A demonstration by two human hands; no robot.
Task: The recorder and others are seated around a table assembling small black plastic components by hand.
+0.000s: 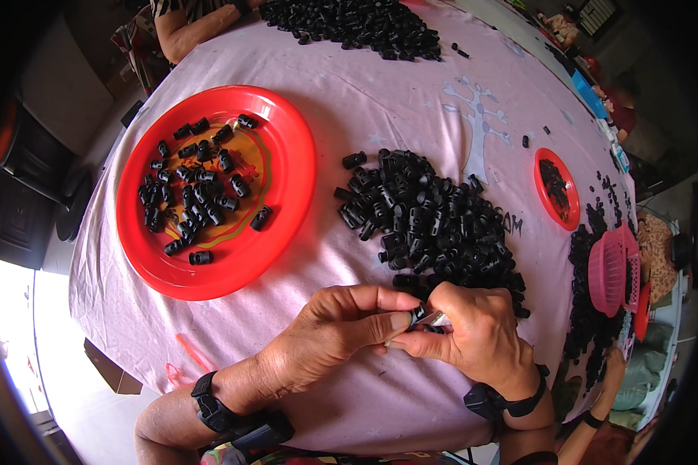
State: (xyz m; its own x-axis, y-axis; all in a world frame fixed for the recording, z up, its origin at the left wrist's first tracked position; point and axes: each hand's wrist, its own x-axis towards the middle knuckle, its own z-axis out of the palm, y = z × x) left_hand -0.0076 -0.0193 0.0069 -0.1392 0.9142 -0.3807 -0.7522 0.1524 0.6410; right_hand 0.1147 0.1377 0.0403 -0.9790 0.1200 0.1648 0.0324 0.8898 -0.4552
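Observation:
My left hand (318, 335) pinches a small black plastic cord lock (417, 314) between thumb and fingertips. Closed just beside it, my right hand (481, 335) grips a small tool with a shiny metal blade (436, 318), whose tip meets the cord lock. Most of that tool is hidden in my fingers. Right beyond both hands lies a heap of black cord locks (426, 221). To the left, a red plate (291, 225) with a yellow patterned middle holds several more cord locks (202, 194).
A pink cloth (349, 93) covers the table. At the far edge is another black heap (357, 27), near a person's arm (182, 35). Along the right stand a small red dish (570, 209), a pink basket (606, 271) and scattered black pieces (585, 325). Another person's hand (614, 368) is there.

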